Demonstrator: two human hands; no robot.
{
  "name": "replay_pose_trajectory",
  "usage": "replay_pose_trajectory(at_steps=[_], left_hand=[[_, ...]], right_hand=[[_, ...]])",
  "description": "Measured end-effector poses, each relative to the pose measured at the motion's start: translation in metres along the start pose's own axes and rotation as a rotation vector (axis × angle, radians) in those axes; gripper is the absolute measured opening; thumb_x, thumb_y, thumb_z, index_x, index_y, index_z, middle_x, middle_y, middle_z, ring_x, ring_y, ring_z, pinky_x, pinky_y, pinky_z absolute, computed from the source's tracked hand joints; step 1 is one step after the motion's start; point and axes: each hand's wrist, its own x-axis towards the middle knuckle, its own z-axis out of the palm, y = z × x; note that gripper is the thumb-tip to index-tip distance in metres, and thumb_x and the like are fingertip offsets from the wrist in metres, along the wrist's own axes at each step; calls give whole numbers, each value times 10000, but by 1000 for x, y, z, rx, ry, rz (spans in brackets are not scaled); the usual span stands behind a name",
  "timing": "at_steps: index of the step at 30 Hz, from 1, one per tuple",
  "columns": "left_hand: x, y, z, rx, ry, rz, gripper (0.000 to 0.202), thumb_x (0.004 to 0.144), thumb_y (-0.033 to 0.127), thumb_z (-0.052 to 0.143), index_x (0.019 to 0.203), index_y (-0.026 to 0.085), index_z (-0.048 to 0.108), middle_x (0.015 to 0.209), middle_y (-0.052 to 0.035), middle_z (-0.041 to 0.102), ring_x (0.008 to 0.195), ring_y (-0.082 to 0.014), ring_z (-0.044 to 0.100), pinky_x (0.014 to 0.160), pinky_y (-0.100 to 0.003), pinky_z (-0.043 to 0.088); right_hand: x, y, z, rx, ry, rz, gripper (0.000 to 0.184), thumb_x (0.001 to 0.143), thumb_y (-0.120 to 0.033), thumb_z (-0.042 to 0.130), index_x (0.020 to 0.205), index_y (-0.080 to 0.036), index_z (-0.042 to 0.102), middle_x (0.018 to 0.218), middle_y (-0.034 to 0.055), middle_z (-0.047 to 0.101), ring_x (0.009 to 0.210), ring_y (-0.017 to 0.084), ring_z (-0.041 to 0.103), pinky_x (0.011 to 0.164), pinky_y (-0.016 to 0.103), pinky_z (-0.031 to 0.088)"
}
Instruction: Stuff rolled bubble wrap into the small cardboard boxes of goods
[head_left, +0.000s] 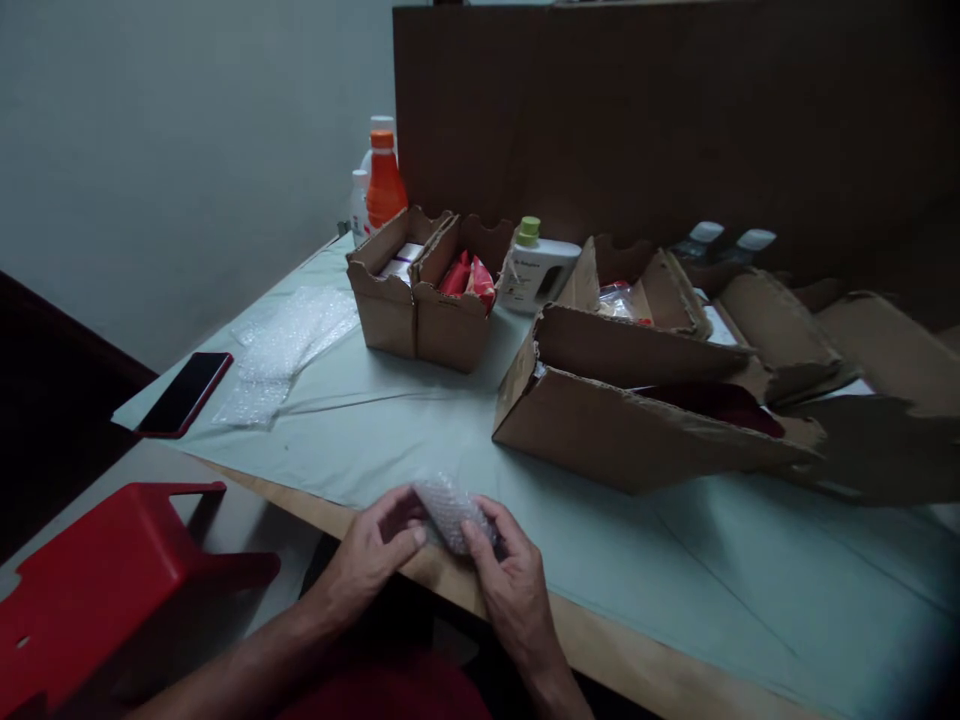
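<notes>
Closest in, a red stool (112, 575) is being seen at the lower left, beside the tabletop (405, 425). At the tabletop's near edge, a bubble-wrapped bundle (452, 512) is being held between both hands, and what is being enclosed by the wrap cannot be told. By the right hand (517, 575) it is being gripped from the right, the thumb being laid across the wrap. By the left hand (369, 545) its left end is being held, the grip being closed around the edge with thumb and curled fingers. Farther left, a dark-screened phone (185, 393) is being supported near the tabletop's corner, and just beyond it loose bubble wrap (289, 340) is being spread flat. To the right of these, a long cardboard box (585, 425) is being set at a slant, and something dark red (716, 405) is being contained in it. Beyond, two small cardboard boxes (416, 325) are being kept side by side, with red packets (469, 277) being held in the right one. Next to them a white bottle (538, 272) is being topped by a green cap. Behind the pair, an orange bottle (385, 188) is being flanked by white-capped ones. At the back, a brown panel (637, 120) is being stood upright.
</notes>
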Motion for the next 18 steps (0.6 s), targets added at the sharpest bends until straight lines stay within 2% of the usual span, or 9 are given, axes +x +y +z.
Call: replay_pose_trajectory(at_steps=[3,6,8,10,11,12,14,16,18], left_hand=[[1,3,15,-97,-73,-31,404,840,405,661,1162,160,664,1104,-103,731,1054,-262,663,997,-434,519],[2,5,20,-6,-77,-30,297,847,322,600,1078,153,682,975,-74,727,925,-226,664,853,-350,556],[0,6,20,110,-143,-3,399,847,237,548,1229,165,636,995,-62,720,888,-205,662,795,-315,558],[-3,4,21,226,-251,52,645,838,173,525,1477,212,445,1142,-66,707,937,-201,677,826,-317,564],[-5,2,22,285,-313,93,746,843,165,527,1556,239,319,1236,-77,684,986,-209,682,860,-330,565],[-7,-1,23,345,-366,144,806,857,171,533,1594,259,220,1310,-90,656,1028,-221,684,887,-344,567],[-8,-3,23,480,-454,252,831,893,212,554,1613,286,148,1383,-108,621,1097,-250,679,928,-373,565],[-4,1,22,615,-526,337,830,896,246,603,1607,320,179,1331,-99,659,1096,-263,685,930,-382,572],[7,18,22,717,-543,422,838,865,258,673,1585,342,253,1272,-83,687,1088,-263,684,934,-377,573]], right_hand=[[-15,-1,1,24,-24,-42,230,967,-322,552,1100,-214,706,1031,66,751,932,196,708,817,286,580],[-25,3,-11,-57,59,-107,270,907,-313,628,1154,-227,697,1153,97,711,1008,220,687,881,327,575],[-27,2,-24,-26,17,-83,475,879,-375,674,1325,-226,607,1256,120,672,1019,220,687,878,323,579],[-27,-3,-36,59,-101,-49,664,856,-466,696,1440,-216,503,1299,134,655,1057,232,684,893,326,572],[-26,-6,-40,102,-167,-37,659,855,-496,687,1425,-213,517,1278,128,666,1071,239,679,903,330,564],[-25,-9,-43,137,-217,-28,584,863,-507,667,1358,-210,574,1221,115,689,1054,239,680,896,327,558],[-23,-12,-48,165,-260,-5,351,880,-471,627,1100,-204,689,1025,69,719,916,211,679,818,292,546],[-23,-9,-55,123,-256,41,203,867,-389,619,886,-200,690,841,20,689,762,169,631,710,248,507],[-27,-4,-64,36,-254,100,134,833,-323,638,826,-197,680,759,-8,663,702,150,594,656,227,462]])
